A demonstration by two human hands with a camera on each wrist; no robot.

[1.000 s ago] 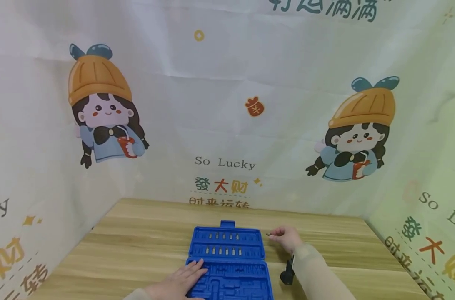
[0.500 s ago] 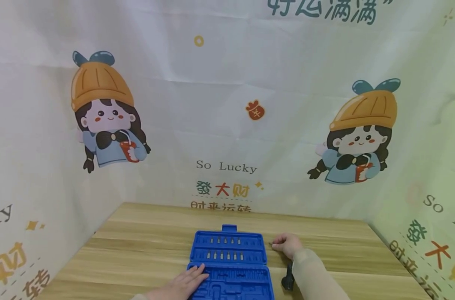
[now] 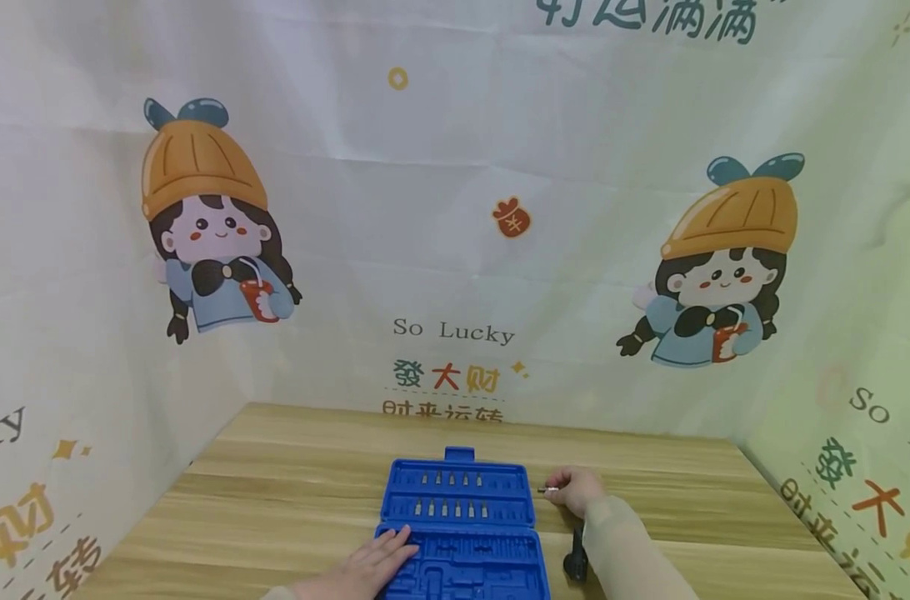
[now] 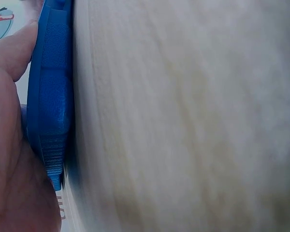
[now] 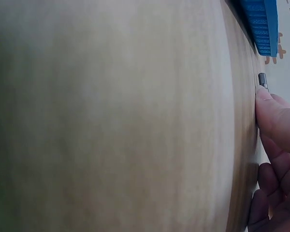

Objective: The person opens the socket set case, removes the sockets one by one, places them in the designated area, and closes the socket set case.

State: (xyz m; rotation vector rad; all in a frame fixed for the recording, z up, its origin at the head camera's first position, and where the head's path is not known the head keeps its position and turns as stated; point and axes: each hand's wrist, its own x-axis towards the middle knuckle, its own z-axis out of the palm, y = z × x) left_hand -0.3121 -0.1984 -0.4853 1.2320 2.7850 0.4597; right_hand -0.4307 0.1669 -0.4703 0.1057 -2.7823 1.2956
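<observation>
My right hand (image 3: 581,492) pinches a small metal screwdriver bit (image 3: 547,490) between thumb and fingertips, just right of the case lid. In the right wrist view the bit's dark grey end (image 5: 262,79) pokes out past the thumb, low over the table. The blue plastic bit case (image 3: 500,508) lies unfolded, its lid half away from me. Two rows of bits (image 3: 443,507) stand in the lid half. My left hand (image 3: 365,562) rests with fingers straight over the left edge of the near half; in the left wrist view it lies along the case's side wall (image 4: 50,96).
Beside the right sleeve is a black object (image 3: 575,562) with a rounded end. The near half of the case has moulded recesses (image 3: 470,575). Behind the wooden table (image 3: 275,467) hangs a printed cloth (image 3: 335,250).
The head view has shifted slightly. More of the bit shows at my right fingertips than before. My left hand keeps its place on the case.
</observation>
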